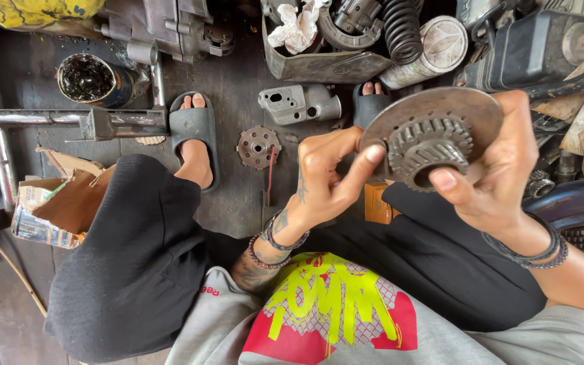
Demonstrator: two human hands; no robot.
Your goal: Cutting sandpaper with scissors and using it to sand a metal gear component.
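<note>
Left hand (pixel 322 179) and right hand (pixel 491 172) hold a geared metal disc (pixel 430 138) above the knees; fingers (pixel 366 165) of both clamp its rim and gear hub; a small sprocket plate (pixel 258 147) lies on the floor left of the disc.

The left hand (pixel 322 179) is lifted in the middle, fingers bent, first finger stretched right. The right hand (pixel 498 165) is raised further right, fingers curled, thumb sticking left.
</note>
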